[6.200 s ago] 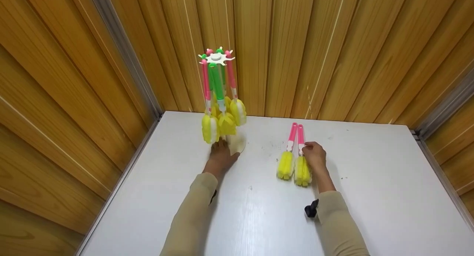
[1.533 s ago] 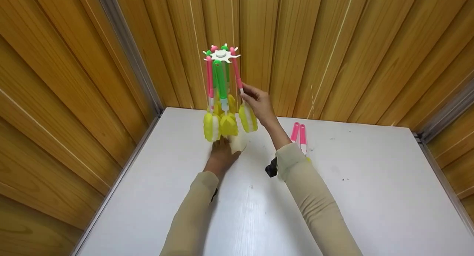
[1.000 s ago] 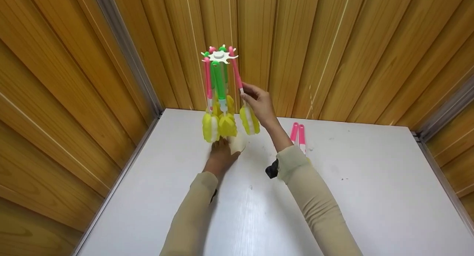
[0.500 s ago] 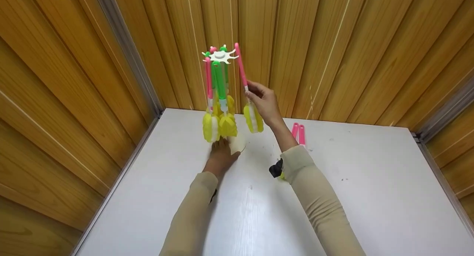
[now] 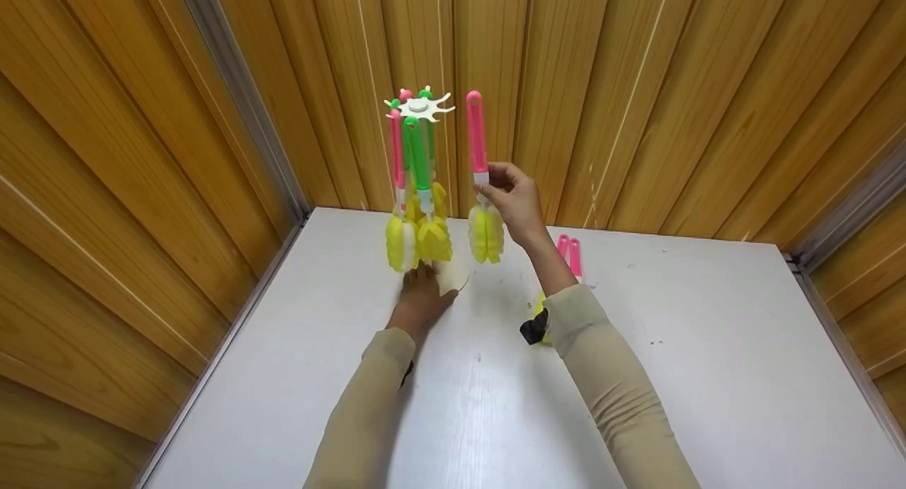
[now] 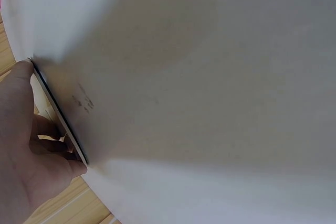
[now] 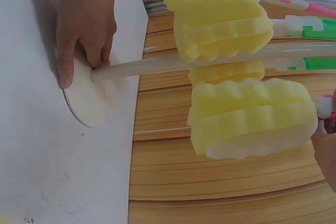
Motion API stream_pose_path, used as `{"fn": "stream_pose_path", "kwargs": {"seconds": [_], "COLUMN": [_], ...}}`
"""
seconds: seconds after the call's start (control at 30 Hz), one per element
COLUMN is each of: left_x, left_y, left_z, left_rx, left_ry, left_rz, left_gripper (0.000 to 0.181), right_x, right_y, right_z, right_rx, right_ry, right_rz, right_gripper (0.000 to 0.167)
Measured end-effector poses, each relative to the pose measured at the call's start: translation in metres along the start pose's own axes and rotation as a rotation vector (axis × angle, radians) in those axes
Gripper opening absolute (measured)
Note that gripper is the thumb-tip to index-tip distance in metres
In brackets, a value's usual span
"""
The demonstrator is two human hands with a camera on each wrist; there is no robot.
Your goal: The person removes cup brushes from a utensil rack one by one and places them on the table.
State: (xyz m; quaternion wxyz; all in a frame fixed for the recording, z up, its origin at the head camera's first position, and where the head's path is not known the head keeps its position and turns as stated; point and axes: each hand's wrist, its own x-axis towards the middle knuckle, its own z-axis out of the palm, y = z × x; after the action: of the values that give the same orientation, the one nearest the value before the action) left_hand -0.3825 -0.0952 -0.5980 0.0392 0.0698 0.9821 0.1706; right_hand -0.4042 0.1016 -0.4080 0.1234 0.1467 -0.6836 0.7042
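Observation:
A sponge bottle brush with a pink handle and yellow-white head is pinched in my right hand by its white neck. It hangs upright, head down, apart from the stand and to its right. My left hand grips the round base of the white stand, thumb and fingers at the rim in the left wrist view. Several more pink and green brushes, including a green-handled brush, hang from the hooks around the stand's top. The right-side hooks carry nothing.
Two pink-handled brushes lie on the white table, partly hidden by my right forearm. Wood-grain panels wall the back and both sides. A black wrist device sits at my right cuff.
My right hand went from the lying brushes to the stand. It has since drawn a pink brush off a right-side hook and moved it right. The left hand stayed on the base.

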Motion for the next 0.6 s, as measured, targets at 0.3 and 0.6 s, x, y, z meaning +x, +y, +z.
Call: {"fn": "stream_pose_path", "kwargs": {"seconds": [0.3, 0.6], "left_x": [-0.003, -0.004], "left_y": [0.003, 0.003], "left_z": [-0.004, -0.006], "left_rx": [-0.011, 0.019], "left_ry": [0.004, -0.013], "left_rz": [-0.014, 0.010], "left_gripper": [0.095, 0.087], "right_x": [-0.003, -0.010], "right_y": [0.004, 0.004], "right_z": [-0.004, -0.013], "right_rx": [0.024, 0.042], "right_ry": [-0.008, 0.008], "right_rz": [0.008, 0.040], "right_gripper": [0.031, 0.033]}}
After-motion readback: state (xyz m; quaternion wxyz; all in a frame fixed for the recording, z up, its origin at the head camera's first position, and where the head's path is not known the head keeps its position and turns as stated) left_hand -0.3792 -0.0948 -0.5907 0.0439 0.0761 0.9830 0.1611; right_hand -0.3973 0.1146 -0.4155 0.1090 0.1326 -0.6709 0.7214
